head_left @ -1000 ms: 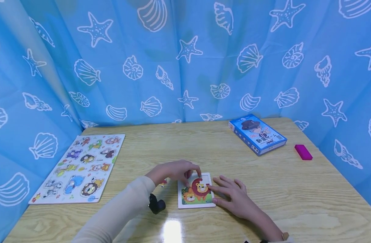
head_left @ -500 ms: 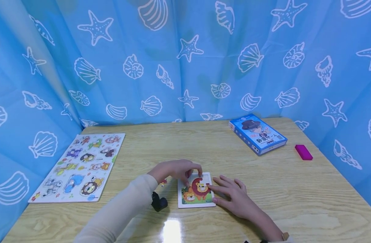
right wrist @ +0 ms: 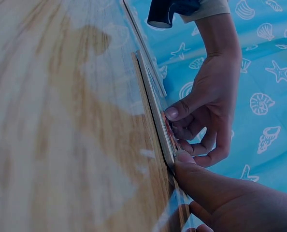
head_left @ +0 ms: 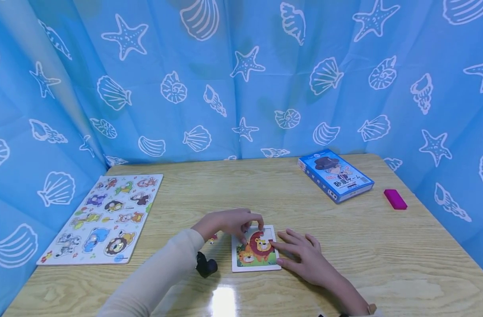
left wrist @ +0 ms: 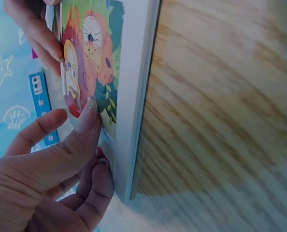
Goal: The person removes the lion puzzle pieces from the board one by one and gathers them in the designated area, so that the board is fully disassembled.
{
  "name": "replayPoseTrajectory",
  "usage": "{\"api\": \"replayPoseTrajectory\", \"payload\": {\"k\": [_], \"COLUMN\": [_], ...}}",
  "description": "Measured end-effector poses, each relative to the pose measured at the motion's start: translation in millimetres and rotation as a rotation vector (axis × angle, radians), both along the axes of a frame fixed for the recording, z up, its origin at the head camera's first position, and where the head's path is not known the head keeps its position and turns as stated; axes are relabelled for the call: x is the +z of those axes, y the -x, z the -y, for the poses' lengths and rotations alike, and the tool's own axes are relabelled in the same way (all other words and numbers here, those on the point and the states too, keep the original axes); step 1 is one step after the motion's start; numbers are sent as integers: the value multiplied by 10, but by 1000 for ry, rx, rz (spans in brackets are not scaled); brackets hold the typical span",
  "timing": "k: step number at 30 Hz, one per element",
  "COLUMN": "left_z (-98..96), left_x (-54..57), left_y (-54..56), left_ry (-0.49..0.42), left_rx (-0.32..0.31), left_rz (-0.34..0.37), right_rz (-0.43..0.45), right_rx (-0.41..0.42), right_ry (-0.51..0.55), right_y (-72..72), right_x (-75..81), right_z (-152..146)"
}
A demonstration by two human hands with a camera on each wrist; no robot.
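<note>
A small lion jigsaw puzzle [head_left: 256,268] in a white frame lies on the table between the two hands. Its upper part shows pale bare backing. My left hand [head_left: 233,222] reaches over from the left, thumb and index finger curved onto a puzzle piece [left wrist: 73,104] at the lion's mane. The other left fingers curl under, near the frame's border. My right hand [head_left: 305,255] rests at the right side, fingers extended, index fingertip on the picture's edge and thumb at the frame [right wrist: 155,111]. A loose piece [head_left: 212,238] peeks out beside the left wrist.
An animal peg board [head_left: 136,229] lies at the left of the wooden table [head_left: 384,264]. At the back right are a blue game box [head_left: 336,174] and a small magenta block [head_left: 395,199]. A blue shell-print curtain [head_left: 249,97] hangs behind.
Hardly anything moves. The left forearm shifts very slightly to the right, while both hands keep their places on the puzzle.
</note>
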State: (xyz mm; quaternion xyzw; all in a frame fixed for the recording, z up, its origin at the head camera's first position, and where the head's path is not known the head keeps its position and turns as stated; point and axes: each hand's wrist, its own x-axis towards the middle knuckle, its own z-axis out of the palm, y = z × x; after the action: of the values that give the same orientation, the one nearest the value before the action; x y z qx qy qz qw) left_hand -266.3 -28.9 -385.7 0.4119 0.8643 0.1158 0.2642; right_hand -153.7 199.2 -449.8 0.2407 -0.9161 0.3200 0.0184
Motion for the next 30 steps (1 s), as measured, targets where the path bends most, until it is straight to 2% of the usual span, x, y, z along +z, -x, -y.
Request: {"api": "replayPoseTrajectory", "payload": {"k": [7, 14, 19, 25, 30], "left_z": [35, 76, 88, 106, 122], "left_x": [-13, -72, -103, -126, -145], "left_y": [-18, -30, -40, -79, -102], "left_ry": [-57, -161, -215, -260, -245], "left_rx": [31, 12, 32, 34, 50], "left_rz": [23, 28, 39, -7, -43], "right_rz": [-9, 9, 3, 12, 17], "right_rx": [-4, 0, 2, -1, -3], "right_ry": [2, 9, 17, 17, 15], "right_y": [6, 9, 9, 7, 9], "right_x": [7, -10, -6, 2, -10], "right_z": [-6, -4, -3, -7, -10]}}
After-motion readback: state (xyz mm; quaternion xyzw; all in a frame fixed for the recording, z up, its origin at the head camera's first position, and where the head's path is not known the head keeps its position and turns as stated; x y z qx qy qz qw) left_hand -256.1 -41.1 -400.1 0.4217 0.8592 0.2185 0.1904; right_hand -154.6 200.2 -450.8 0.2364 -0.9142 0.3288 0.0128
